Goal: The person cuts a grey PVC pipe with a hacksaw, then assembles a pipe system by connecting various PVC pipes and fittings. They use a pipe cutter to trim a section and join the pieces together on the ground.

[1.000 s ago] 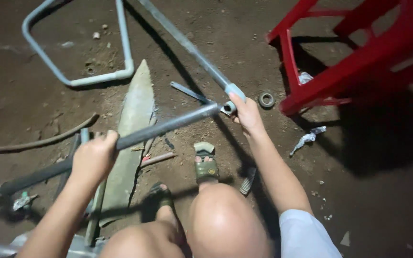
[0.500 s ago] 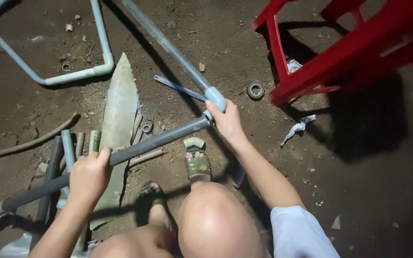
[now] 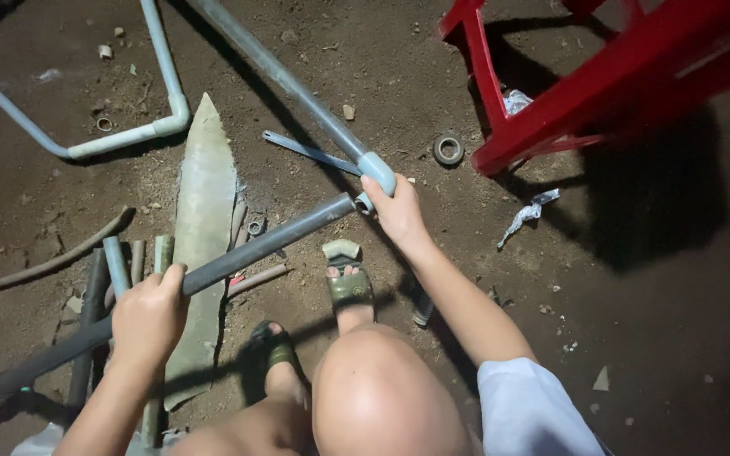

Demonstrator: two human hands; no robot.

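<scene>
The person crouches over bare dirt ground point(image 3: 652, 279), knees up, sandalled feet planted among scraps of pipe. The left hand point(image 3: 147, 314) is wrapped tight round a dark grey pipe point(image 3: 264, 243), gripping it partway along; the pipe runs on a slant from the lower left, where its far end lies near the ground, up to the right, where its open end comes right up against a pale blue elbow fitting point(image 3: 378, 171). The right hand point(image 3: 397, 209) is closed about that fitting from below, fingers curled round the joint, so it is held just at the mouth of the dark pipe; whether the two already touch I cannot tell. The fitting sits on the end of a long grey pipe point(image 3: 276, 72) that stretches away to the top left.

Under the dark pipe lies a flat, pointed grey slab point(image 3: 204, 219), and beside it a bundle of short pipe offcuts point(image 3: 120, 266). A bent light-blue pipe frame point(image 3: 158, 101) lies at the upper left. A thin metal bar point(image 3: 310, 152) rests just left of the fitting, a small roll of tape point(image 3: 448, 149) just right of it, and a red plastic stool point(image 3: 601, 76) stands at the upper right with a crumpled white scrap point(image 3: 527, 213) near its leg
</scene>
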